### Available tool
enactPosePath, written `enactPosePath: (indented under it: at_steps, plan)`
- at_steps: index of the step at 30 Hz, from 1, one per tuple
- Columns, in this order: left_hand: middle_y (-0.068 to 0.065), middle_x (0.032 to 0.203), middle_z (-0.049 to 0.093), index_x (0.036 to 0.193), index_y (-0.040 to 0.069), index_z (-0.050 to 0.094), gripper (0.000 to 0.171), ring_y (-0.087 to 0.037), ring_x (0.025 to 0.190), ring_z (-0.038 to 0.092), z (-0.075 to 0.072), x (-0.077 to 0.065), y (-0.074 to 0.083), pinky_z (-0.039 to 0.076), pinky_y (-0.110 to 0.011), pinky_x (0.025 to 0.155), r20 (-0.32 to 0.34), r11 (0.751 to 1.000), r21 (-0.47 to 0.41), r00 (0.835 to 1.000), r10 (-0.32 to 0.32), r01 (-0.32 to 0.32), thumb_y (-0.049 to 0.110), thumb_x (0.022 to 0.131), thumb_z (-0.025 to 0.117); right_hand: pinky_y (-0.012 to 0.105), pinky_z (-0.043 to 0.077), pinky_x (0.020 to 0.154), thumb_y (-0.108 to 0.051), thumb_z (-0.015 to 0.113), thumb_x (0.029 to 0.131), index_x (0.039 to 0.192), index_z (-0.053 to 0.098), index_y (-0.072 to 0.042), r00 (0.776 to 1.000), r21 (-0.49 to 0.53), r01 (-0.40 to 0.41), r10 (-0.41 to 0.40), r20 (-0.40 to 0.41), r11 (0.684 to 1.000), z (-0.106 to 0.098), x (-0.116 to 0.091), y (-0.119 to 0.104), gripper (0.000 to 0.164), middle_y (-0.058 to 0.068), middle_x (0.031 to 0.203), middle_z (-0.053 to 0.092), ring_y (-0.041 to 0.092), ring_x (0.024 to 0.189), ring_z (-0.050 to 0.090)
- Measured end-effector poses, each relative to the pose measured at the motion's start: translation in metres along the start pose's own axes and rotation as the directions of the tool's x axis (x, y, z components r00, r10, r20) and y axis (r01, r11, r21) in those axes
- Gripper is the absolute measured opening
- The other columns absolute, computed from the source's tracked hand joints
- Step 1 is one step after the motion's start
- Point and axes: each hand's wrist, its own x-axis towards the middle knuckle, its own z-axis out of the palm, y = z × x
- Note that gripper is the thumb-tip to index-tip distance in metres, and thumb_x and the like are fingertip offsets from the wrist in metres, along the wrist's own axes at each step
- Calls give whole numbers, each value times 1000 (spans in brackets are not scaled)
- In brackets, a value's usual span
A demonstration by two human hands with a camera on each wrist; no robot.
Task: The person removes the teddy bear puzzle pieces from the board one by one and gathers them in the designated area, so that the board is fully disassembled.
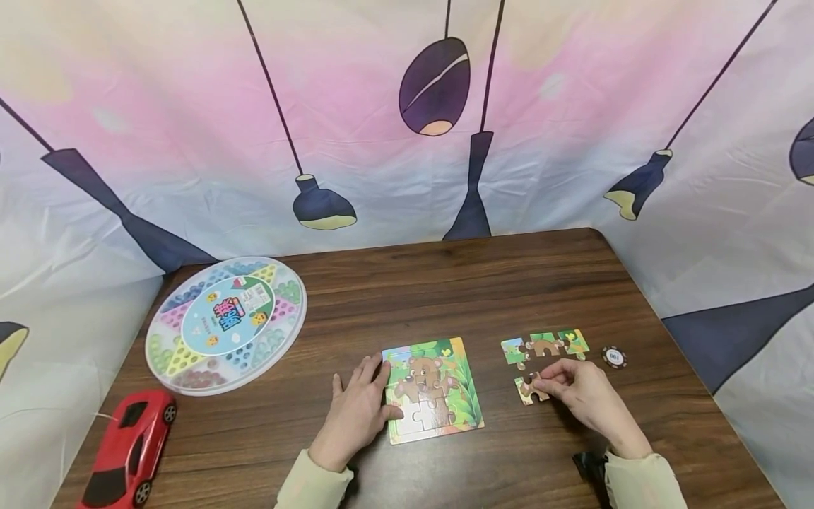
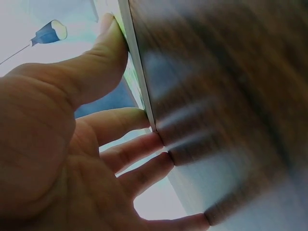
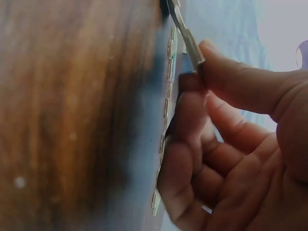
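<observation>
dark wood-grain table (image 1: 407, 297): near right, the right hand (image 1: 591, 399) pinches a brown-and-green, cardboard-looking jigsaw piece (image 1: 524, 391); left of it, the spread left hand (image 1: 356, 408) touches a square, green-and-brown bear-picture puzzle board (image 1: 432, 396). left wrist: fingertips (image 2: 137, 118) along its edge could nudge it. right wrist: an edge-only pinch might slip.

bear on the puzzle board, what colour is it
The bear is brown; the head view shows it best.
</observation>
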Motion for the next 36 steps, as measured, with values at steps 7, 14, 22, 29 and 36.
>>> enactPosePath:
  at_steps: [7, 14, 22, 29, 36]
  plan:
    - [-18, 151, 36, 141, 2, 50, 80, -39, 136, 37, 0, 0, -1, 25, -78, 95, 4, 1000, -7, 1000, -3, 3, 43, 77, 75, 29, 39, 58, -32, 74, 86, 86, 67, -13, 999, -69, -26, 29, 30, 997, 2, 4, -3, 20, -3, 68, 58, 15, 60, 50]
    - [-17, 152, 36, 141, 2, 50, 81, -39, 137, 35, 1, 0, -1, 24, -78, 95, 11, 1000, -11, 1000, -5, 5, 43, 77, 75, 31, 37, 57, -35, 73, 87, 85, 65, -15, 997, -101, -46, 51, 51, 994, 4, 5, -6, 22, -2, 69, 56, 15, 59, 48]
    - [-18, 150, 38, 140, 1, 51, 80, -39, 136, 37, 1, 0, 0, 25, -78, 95, -10, 1000, -8, 1000, 4, -4, 43, 76, 76, 32, 36, 56, -37, 72, 87, 86, 64, -15, 995, -126, -62, 70, 64, 990, 3, 3, -10, 23, -2, 71, 55, 16, 59, 47]
    - [-18, 149, 39, 138, 0, 53, 79, -39, 135, 39, 1, -1, 0, 25, -78, 94, -24, 1000, -10, 1000, 11, -11, 42, 75, 77, 32, 37, 57, -38, 71, 88, 86, 63, -17, 995, -166, -65, 76, 63, 984, 4, 4, -11, 23, -4, 72, 56, 15, 60, 49]
    - [-18, 150, 39, 139, 1, 52, 80, -39, 136, 38, 1, -1, 0, 25, -78, 95, -22, 1000, -9, 1000, 7, -8, 43, 75, 76, 32, 36, 55, -38, 71, 88, 86, 62, -18, 996, -191, -54, 67, 60, 980, 4, 4, -12, 22, -5, 71, 56, 15, 58, 48]
